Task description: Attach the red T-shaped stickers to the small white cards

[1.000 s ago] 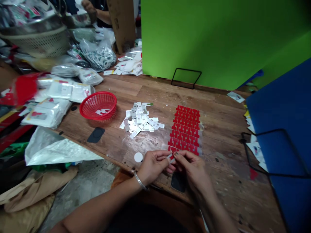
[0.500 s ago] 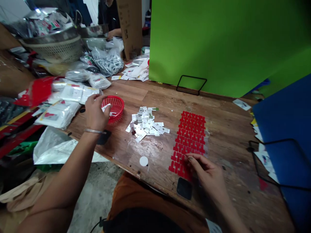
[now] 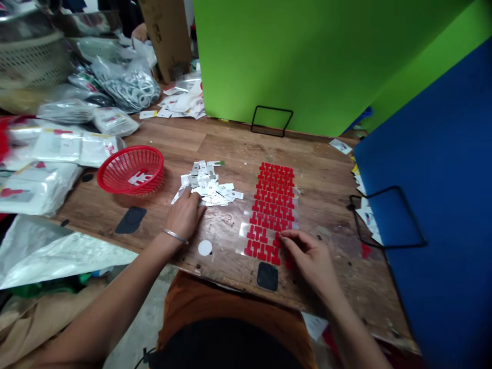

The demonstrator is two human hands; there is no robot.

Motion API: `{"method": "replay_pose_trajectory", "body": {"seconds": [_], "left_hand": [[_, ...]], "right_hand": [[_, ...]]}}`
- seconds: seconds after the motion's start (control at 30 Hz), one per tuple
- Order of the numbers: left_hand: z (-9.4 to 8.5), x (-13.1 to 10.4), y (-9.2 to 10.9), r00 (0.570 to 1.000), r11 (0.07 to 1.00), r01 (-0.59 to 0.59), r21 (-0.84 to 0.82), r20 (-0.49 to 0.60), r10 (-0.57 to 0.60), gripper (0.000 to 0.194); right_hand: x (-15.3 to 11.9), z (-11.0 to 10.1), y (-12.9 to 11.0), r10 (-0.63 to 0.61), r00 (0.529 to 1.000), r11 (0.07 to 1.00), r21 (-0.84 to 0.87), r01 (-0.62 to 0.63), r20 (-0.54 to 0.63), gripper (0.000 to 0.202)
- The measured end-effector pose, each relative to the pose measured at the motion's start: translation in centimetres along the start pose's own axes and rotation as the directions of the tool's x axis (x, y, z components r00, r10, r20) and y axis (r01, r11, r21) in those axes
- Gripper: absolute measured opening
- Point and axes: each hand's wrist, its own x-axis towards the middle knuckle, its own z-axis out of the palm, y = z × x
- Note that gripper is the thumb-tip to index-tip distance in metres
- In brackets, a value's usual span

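1. Red, flat T-shaped pieces (image 3: 273, 206) lie in rows on a clear plastic sheet (image 3: 243, 230) atop the brown wooden table (image 3: 230, 144), right of centre in my head view.
2. My right hand (image 3: 310, 254) brings thumb and forefinger to a red piece near the sheet's right edge; pinched or merely touched, I cannot tell.
3. My left hand (image 3: 184, 215) reaches into the near edge of a loose pile of small white-and-silver tabs (image 3: 212, 185); I cannot tell whether I've grasped one.
4. I judge the step as picking up; it calls for lightly separating one tab from its neighbours.
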Motion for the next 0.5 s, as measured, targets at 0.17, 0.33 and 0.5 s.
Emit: {"method": "replay_pose_trajectory", "body": {"seconds": [0.17, 0.33, 0.5], "left_hand": [[-1.3, 0.0, 0.0, 0.997, 0.994, 0.059, -0.095, -0.047, -0.064, 0.021], [-0.9, -1.1, 0.6, 0.989, 0.685, 0.088, -0.723, -0.019, -0.148, 0.050], [1.9, -3.1, 1.9, 0.958, 0.258, 0.286, -0.923, 0.271, -0.095, 0.044]], "right_hand": [[-0.2, 0.7, 0.4, -0.111, 0.991, 0.987, -0.108, 0.119, 0.078, 0.015], [-0.5, 1.7, -1.1, -0.195, 0.962, 0.944, -0.229, 0.237, 0.189, 0.012], [-0.7, 3.0, -2.1, -0.209, 0.953, 0.934, -0.244, 0.261, 0.221, 0.012]]}}
